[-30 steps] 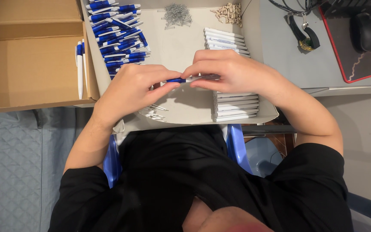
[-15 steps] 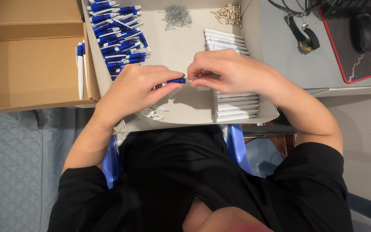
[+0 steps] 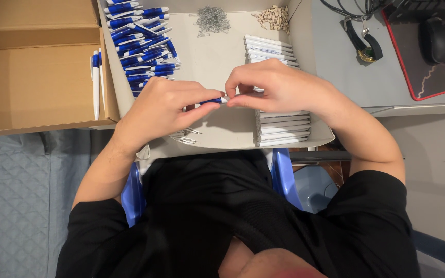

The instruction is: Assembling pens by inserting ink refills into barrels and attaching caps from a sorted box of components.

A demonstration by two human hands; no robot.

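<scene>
Since a second ago both hands have barely shifted: the left hand (image 3: 163, 108) grips the blue pen (image 3: 211, 101) mid-tray (image 3: 222, 131), the right hand (image 3: 279, 87) pinches its white tip from 3 o'clock, so fitting looks underway; blue parts (image 3: 140, 36) lie at 11 o'clock.

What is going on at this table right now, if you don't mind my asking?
A person in a black top holds a blue pen part between both hands over a shallow white tray: left hand grips it, right hand pinches its white tip. The tray holds a pile of blue pen parts, white pen barrels, small metal springs. Two finished pens lie in a cardboard box.
</scene>
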